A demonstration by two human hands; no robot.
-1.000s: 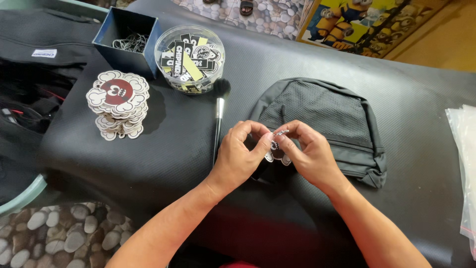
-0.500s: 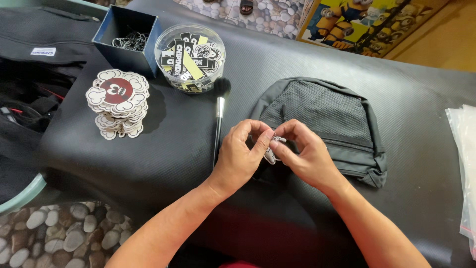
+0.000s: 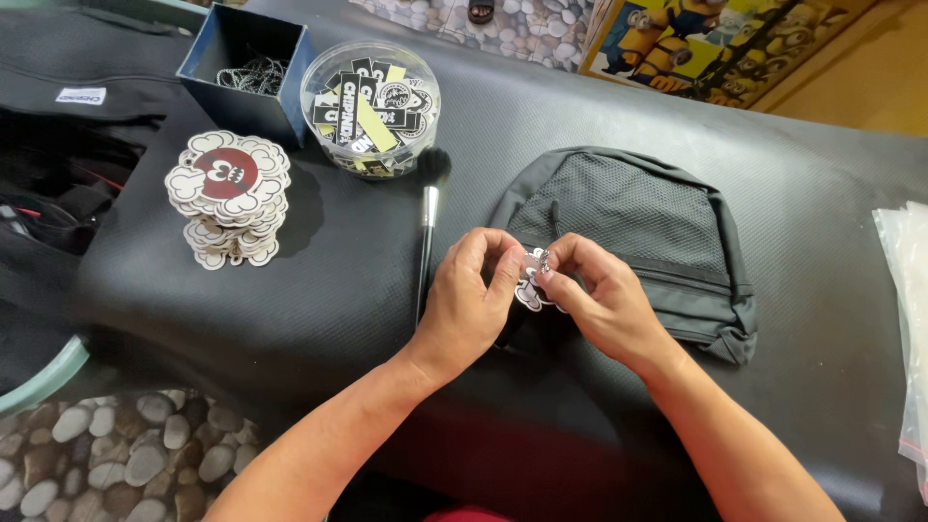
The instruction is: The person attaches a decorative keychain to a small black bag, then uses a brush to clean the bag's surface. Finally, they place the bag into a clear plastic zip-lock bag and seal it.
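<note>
Both hands meet over the near edge of a black mesh bag lying flat on the black table. Left hand: fingers curled, thumb and forefinger pinched together on a small white cut-out tag. Right hand: fingertips closed on the same tag from the other side, where a bit of metal, possibly a small chain or ring, shows at its top; too small to tell for sure. Tag sits between the two grips, just above the bag's front edge.

Just left of the left hand: a slim brush with a dark bristle head and silver ferrule, lying lengthwise on the table, head pointing away. Beyond it, a round clear tub holding black, white and yellow labels. Beside the tub, a dark blue open box with thin metal chains inside. In front of the box, a stack of white cloud-edged tags with red centres. Clear plastic bags at the far right edge. Pebble-pattern floor lower left.
</note>
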